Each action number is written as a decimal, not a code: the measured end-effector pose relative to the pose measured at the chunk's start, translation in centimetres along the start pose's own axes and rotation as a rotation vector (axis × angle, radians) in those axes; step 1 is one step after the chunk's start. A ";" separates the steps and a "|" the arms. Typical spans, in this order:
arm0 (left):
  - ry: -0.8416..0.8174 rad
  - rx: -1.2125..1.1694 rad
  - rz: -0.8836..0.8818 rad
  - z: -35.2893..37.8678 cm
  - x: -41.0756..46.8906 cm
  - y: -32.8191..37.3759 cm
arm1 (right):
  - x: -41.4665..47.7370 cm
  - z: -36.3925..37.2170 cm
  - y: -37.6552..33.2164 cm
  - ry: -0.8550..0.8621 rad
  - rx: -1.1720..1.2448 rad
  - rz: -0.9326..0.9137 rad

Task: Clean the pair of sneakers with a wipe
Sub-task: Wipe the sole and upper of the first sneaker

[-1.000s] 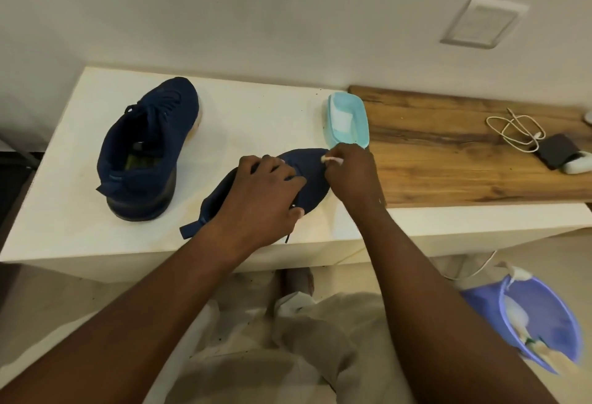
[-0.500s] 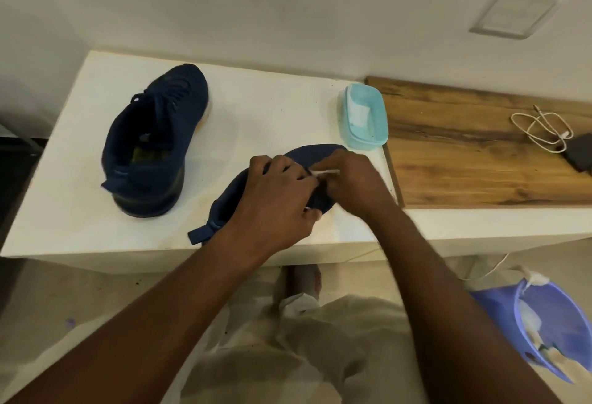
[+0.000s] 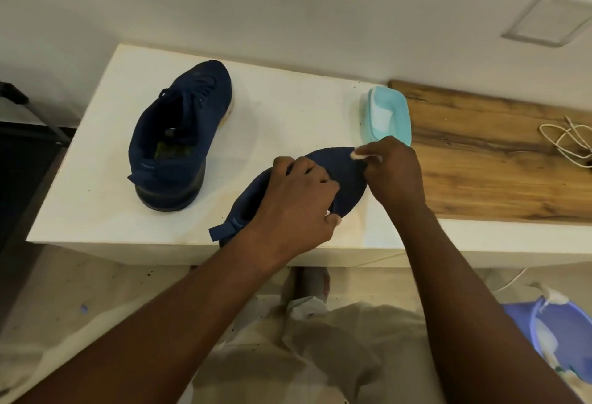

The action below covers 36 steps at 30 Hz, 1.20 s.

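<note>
Navy knit covers the sneaker [image 3: 347,179] that lies at the front of the white desk [image 3: 288,108], with its toe pointing away from the person and its heel tab reaching the desk's front edge. Whether it sits flat on its sole or leans to one side cannot be told, because a hand hides its middle.

The left hand [image 3: 298,201] lies over that middle. Its fingers curl over the upper and its thumb presses the near side, so its grip is clamped on the sneaker. The right hand [image 3: 394,173] sits at the right side of the toe. Its grip is pinched together on a small white wipe [image 3: 356,155], and the wipe touches the far edge of the toe.

The second sneaker [image 3: 179,137], also navy, stands upright on its sole to the left of the held sneaker and farther back, well apart from it, toe pointing away. A turquoise tub [image 3: 389,118] sits just beyond the held sneaker's toe, slightly to the right, with something white inside. To the right of the held sneaker a wooden board [image 3: 496,163] lies on the desk, and a white cable [image 3: 567,141] lies coiled at its far right end. On the floor, below and right of the held sneaker, stands a purple basin [image 3: 563,339], cut off by the frame edge.
</note>
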<state>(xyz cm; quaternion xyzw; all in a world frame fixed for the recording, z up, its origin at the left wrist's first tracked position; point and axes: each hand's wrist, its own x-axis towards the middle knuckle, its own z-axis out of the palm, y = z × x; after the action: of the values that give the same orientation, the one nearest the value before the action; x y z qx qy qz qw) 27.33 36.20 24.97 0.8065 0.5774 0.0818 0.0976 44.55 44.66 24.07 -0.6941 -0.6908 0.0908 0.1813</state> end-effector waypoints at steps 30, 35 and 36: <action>-0.075 0.027 0.021 0.1 -0.1 0.1 | 0.1 1.4 -3.5 -0.101 -0.060 -0.159; -0.108 -0.053 0.040 -1.0 -0.4 -0.3 | 0.0 0.7 -3.2 -0.288 -0.069 -0.295; -0.118 -0.062 0.034 -1.6 -0.4 -0.4 | 0.4 0.4 -2.5 -0.233 -0.069 -0.239</action>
<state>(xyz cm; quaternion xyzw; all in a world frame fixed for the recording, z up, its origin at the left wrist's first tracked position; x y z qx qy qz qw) 26.51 36.08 26.41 0.8161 0.5541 0.0536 0.1550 42.09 45.02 24.74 -0.5976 -0.7873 0.1249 0.0856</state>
